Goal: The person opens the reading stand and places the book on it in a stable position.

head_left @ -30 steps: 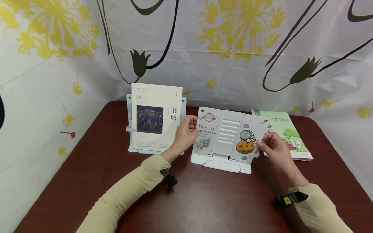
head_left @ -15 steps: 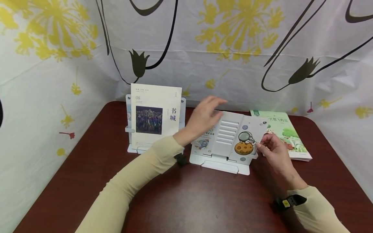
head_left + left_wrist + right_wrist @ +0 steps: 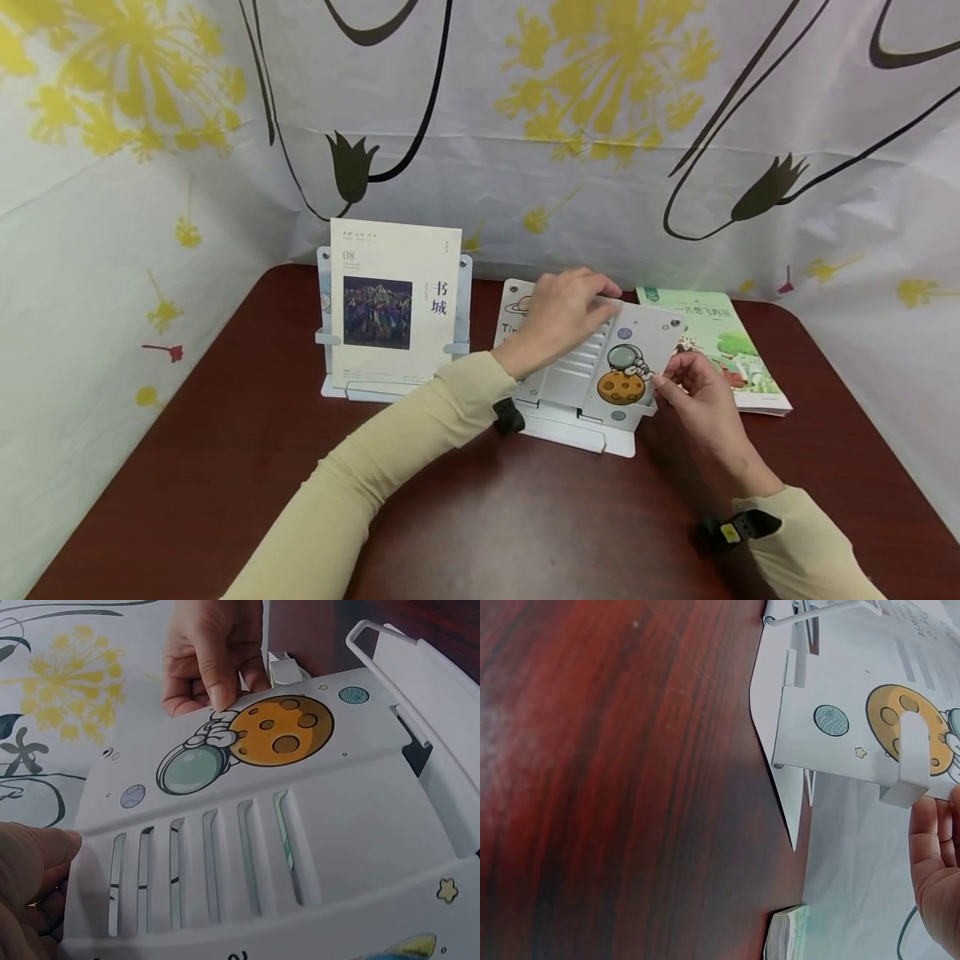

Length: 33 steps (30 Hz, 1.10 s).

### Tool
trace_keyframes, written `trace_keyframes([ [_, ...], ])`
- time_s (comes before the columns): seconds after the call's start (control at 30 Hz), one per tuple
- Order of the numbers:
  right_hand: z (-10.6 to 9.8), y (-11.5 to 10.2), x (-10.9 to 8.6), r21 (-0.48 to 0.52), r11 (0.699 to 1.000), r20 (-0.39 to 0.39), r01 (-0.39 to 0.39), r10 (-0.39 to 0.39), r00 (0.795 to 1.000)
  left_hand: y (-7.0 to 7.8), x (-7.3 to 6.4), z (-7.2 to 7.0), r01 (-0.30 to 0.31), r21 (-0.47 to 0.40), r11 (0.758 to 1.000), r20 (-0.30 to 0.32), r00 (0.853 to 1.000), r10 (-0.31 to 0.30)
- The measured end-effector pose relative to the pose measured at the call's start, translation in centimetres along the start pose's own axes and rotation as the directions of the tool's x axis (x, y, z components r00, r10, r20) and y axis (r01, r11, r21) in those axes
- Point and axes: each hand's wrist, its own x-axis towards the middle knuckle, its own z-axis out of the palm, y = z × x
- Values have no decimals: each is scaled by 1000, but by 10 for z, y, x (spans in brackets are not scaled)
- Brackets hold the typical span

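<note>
Head view shows both hands at the white stand [image 3: 573, 383], which is placed on the desk [image 3: 495, 525], to the right of the blue stand [image 3: 466, 287]. Its panel leans backward, and its base lies on the desk.

The left hand [image 3: 562, 308] is at the upper edge of the panel; its grip is pinching this edge, with the thumb in front and the fingers over to the back. The right hand [image 3: 705, 400] pinches the right edge of the same panel: the thumb presses near the drawn astronaut [image 3: 624, 358], and the other fingers are behind. In the right wrist view, a white clip [image 3: 911, 761] comes out from the panel, just beside the fingers of this hand.

In the middle of the panel there is a row of slits [image 3: 211, 866], and an orange planet [image 3: 281, 731] is printed near the right edge.

On the blue stand rests the white book [image 3: 393, 308], upright, and two small clips [image 3: 456, 347] reach over its sides. The green book [image 3: 738, 342] lies flat behind the right hand, partly covered by the white stand. A flowered cloth [image 3: 450, 192] hangs behind the desk.
</note>
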Motion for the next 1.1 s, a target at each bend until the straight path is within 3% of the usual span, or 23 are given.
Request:
trace_keyframes([
  [0.23,1,-1,-4,17,1000,-7,-10,10,1000,8,0,8,6,33,999,-12,1000,-6],
  [0.47,-1,-2,-6,-76,997,3,19,-19,1000,7,-2,12,-28,34,999,-53,998,29],
  [0.57,-3,-1,-7,-53,998,27,23,-22,999,6,-3,13,-55,16,998,-70,996,56],
  [0.67,-7,1,-8,104,995,78,-4,-4,997,5,-4,14,-76,1,997,-79,994,76],
  [0.73,-9,4,-8,272,962,107,-38,9,994,4,-4,14,-86,-13,996,-80,993,85],
  [0.8,-13,7,-6,444,893,119,-71,20,993,4,-4,14,-99,-31,995,-78,992,97],
  [0.9,-18,13,-2,585,806,100,-87,35,994,3,-5,14,-130,-69,989,-71,990,125],
  [0.93,-20,15,-1,601,793,91,-95,50,995,2,-6,14,-142,-82,986,-69,988,136],
  [1.0,-23,18,5,569,813,80,-128,101,992,1,-7,13,-167,-107,980,-63,985,161],
  [1.1,-24,21,15,428,879,65,-211,203,977,-2,-10,11,-206,-140,968,-67,978,198],
])
